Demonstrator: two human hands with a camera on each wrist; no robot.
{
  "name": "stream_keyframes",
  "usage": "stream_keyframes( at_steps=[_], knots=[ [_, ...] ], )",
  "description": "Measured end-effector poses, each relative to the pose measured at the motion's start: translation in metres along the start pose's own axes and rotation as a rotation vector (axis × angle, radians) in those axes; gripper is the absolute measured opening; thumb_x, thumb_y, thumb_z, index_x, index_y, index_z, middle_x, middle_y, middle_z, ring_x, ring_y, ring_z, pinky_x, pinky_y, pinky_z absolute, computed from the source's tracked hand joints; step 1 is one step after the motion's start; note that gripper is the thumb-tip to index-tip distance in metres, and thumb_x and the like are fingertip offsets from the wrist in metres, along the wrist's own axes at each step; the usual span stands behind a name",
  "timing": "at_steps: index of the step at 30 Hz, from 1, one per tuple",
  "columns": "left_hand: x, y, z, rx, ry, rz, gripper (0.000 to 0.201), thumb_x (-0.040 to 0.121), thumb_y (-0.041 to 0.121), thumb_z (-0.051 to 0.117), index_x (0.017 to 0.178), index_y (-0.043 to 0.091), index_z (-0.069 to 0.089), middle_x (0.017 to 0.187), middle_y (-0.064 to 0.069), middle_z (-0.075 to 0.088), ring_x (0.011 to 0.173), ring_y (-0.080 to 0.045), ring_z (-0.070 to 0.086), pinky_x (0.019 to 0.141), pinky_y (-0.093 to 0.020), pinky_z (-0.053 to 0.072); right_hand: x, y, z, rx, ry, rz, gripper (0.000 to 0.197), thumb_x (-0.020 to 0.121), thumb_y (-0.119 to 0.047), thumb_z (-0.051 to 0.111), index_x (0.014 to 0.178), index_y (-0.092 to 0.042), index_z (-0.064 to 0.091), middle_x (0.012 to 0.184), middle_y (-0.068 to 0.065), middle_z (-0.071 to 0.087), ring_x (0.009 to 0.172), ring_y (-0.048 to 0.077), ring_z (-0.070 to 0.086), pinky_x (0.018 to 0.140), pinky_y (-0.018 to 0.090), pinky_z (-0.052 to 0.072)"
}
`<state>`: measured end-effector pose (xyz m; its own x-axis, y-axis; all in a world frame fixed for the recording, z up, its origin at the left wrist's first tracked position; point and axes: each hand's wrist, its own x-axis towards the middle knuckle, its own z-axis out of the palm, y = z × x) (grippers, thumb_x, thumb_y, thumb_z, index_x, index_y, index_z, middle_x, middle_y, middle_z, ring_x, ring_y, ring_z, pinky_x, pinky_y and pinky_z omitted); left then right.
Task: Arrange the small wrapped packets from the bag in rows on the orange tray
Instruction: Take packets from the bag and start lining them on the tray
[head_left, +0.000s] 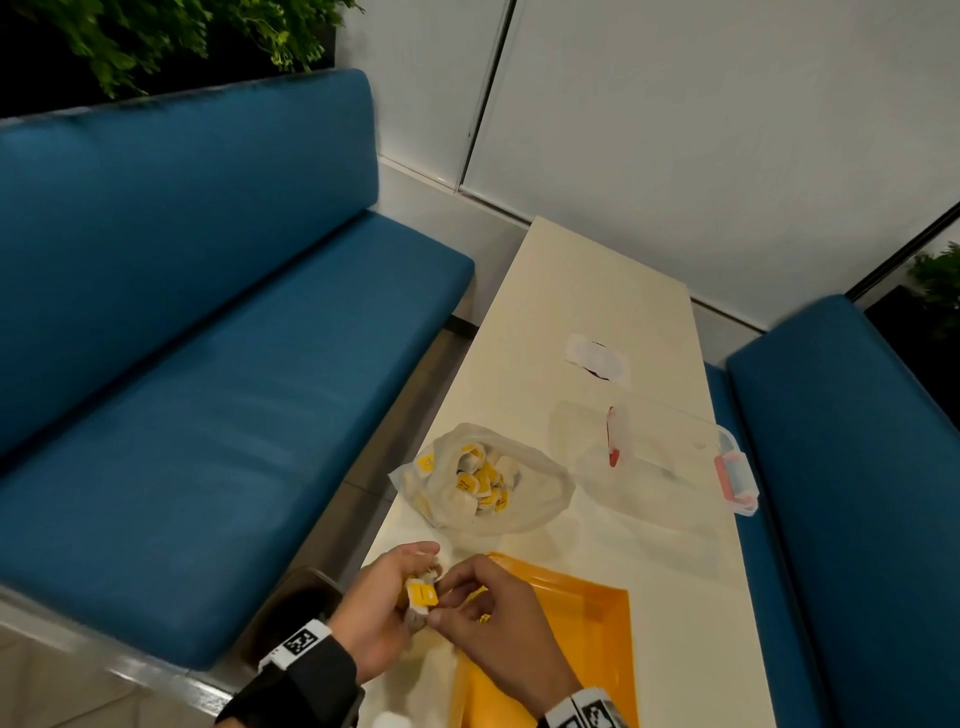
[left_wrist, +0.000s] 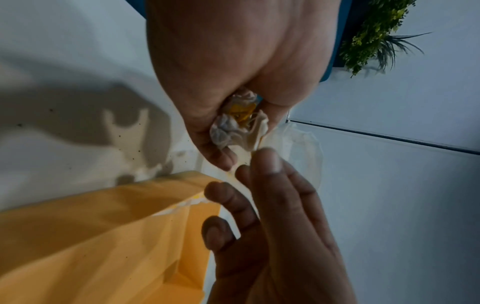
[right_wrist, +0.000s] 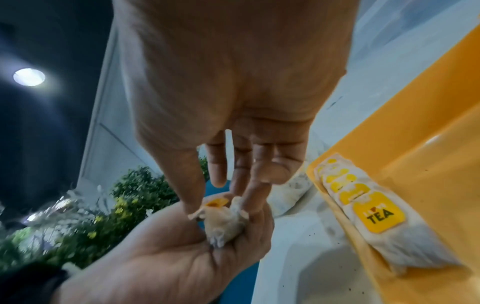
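My left hand (head_left: 402, 577) grips a small bunch of white wrapped packets (left_wrist: 239, 125) just off the near-left corner of the orange tray (head_left: 587, 618). My right hand (head_left: 439, 601) meets it from the right, and its thumb and forefinger pinch one packet with a yellow label (head_left: 422, 595) at the top of the bunch. A row of packets with yellow "TEA" labels (right_wrist: 363, 205) lies along the tray's edge (right_wrist: 428, 123). Beyond the hands, the clear plastic bag (head_left: 480, 480) lies open on the table with several packets inside.
A clear plastic box (head_left: 670, 457) with red latches stands right of the bag. Farther back, a white sticker (head_left: 597, 357) lies on the cream table (head_left: 571, 291). Blue benches (head_left: 208, 364) flank the narrow table on both sides.
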<state>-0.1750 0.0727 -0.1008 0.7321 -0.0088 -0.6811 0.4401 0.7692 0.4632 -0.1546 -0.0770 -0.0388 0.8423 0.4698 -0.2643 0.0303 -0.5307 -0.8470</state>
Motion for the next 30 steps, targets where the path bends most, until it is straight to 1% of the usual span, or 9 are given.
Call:
stream_keyframes(
  at_steps=[4, 7, 10, 14, 18, 21, 25, 28, 30],
  knots=[
    [0.004, -0.001, 0.001, -0.004, 0.036, 0.061, 0.023, 0.098, 0.006, 0.056, 0.117, 0.004, 0.068, 0.104, -0.023, 0.066, 0.088, -0.035, 0.067, 0.072, -0.037, 0.056, 0.003, -0.001, 0.008, -0.207, 0.029, -0.153, 0.030, 0.066, -0.038, 0.080, 0.091, -0.032, 0.063, 0.093, -0.012, 0.057, 0.076, 0.014, 0.059, 0.070, 0.022, 0.051],
    [0.002, -0.003, 0.006, 0.058, 0.033, 0.082, 0.022, 0.098, 0.006, 0.056, 0.117, 0.005, 0.069, 0.099, -0.021, 0.066, 0.086, -0.032, 0.063, 0.070, -0.036, 0.050, 0.008, 0.003, 0.014, -0.240, 0.078, -0.149, 0.019, 0.073, -0.035, 0.075, 0.085, -0.031, 0.062, 0.090, -0.011, 0.055, 0.076, 0.011, 0.058, 0.070, 0.016, 0.047],
    [0.001, -0.002, 0.009, 0.072, 0.025, 0.073, 0.021, 0.099, 0.008, 0.057, 0.114, 0.008, 0.070, 0.100, -0.020, 0.068, 0.086, -0.031, 0.067, 0.073, -0.036, 0.054, 0.012, 0.006, 0.014, -0.224, 0.157, -0.118, 0.008, 0.083, -0.023, 0.071, 0.081, -0.027, 0.064, 0.081, -0.008, 0.061, 0.075, 0.007, 0.059, 0.066, 0.012, 0.044],
    [0.003, 0.000, 0.006, 0.097, 0.069, 0.088, 0.020, 0.098, 0.005, 0.056, 0.112, 0.008, 0.070, 0.096, -0.016, 0.064, 0.081, -0.025, 0.064, 0.071, -0.036, 0.050, 0.012, 0.006, 0.002, -0.146, 0.211, 0.000, 0.020, 0.086, -0.015, 0.068, 0.086, -0.034, 0.061, 0.067, -0.011, 0.060, 0.065, 0.006, 0.055, 0.065, 0.019, 0.047],
    [0.001, 0.005, -0.001, 0.175, 0.103, 0.123, 0.019, 0.099, 0.001, 0.055, 0.108, 0.005, 0.071, 0.098, -0.018, 0.062, 0.084, -0.027, 0.064, 0.069, -0.037, 0.055, 0.013, 0.011, -0.011, -0.118, 0.246, 0.045, 0.026, 0.087, -0.010, 0.062, 0.082, -0.036, 0.063, 0.069, -0.001, 0.063, 0.063, 0.019, 0.062, 0.065, 0.035, 0.054],
    [0.000, 0.005, -0.004, 0.247, 0.093, 0.158, 0.015, 0.096, 0.001, 0.059, 0.103, 0.002, 0.072, 0.089, -0.016, 0.061, 0.078, -0.024, 0.063, 0.062, -0.033, 0.050, 0.013, 0.014, -0.020, -0.140, 0.262, 0.070, 0.030, 0.085, -0.007, 0.062, 0.077, -0.035, 0.069, 0.073, -0.003, 0.069, 0.064, 0.018, 0.067, 0.067, 0.034, 0.057],
    [-0.008, 0.004, 0.002, 0.468, -0.024, 0.253, 0.006, 0.082, 0.013, 0.078, 0.087, 0.014, 0.079, 0.082, -0.008, 0.066, 0.074, -0.018, 0.063, 0.061, -0.031, 0.047, 0.010, 0.010, -0.028, -0.138, 0.239, 0.148, 0.035, 0.084, 0.000, 0.055, 0.082, -0.031, 0.070, 0.070, 0.002, 0.072, 0.064, 0.007, 0.070, 0.067, 0.021, 0.056],
    [-0.011, 0.002, 0.005, 0.714, -0.124, 0.333, 0.033, 0.060, 0.028, 0.089, 0.091, 0.025, 0.080, 0.096, -0.002, 0.070, 0.081, -0.015, 0.066, 0.064, -0.027, 0.052, 0.010, 0.006, -0.032, -0.194, 0.222, 0.139, 0.036, 0.082, -0.001, 0.053, 0.080, -0.033, 0.069, 0.073, 0.003, 0.072, 0.065, 0.010, 0.070, 0.068, 0.025, 0.058],
    [-0.011, 0.001, 0.007, 0.878, -0.154, 0.395, 0.041, 0.055, 0.033, 0.094, 0.094, 0.033, 0.079, 0.104, 0.005, 0.068, 0.091, -0.009, 0.068, 0.074, -0.024, 0.055, 0.010, 0.004, -0.033, -0.240, 0.207, 0.098, 0.035, 0.083, -0.005, 0.057, 0.075, -0.038, 0.065, 0.078, -0.003, 0.071, 0.069, 0.005, 0.068, 0.065, 0.016, 0.055]
  ],
)
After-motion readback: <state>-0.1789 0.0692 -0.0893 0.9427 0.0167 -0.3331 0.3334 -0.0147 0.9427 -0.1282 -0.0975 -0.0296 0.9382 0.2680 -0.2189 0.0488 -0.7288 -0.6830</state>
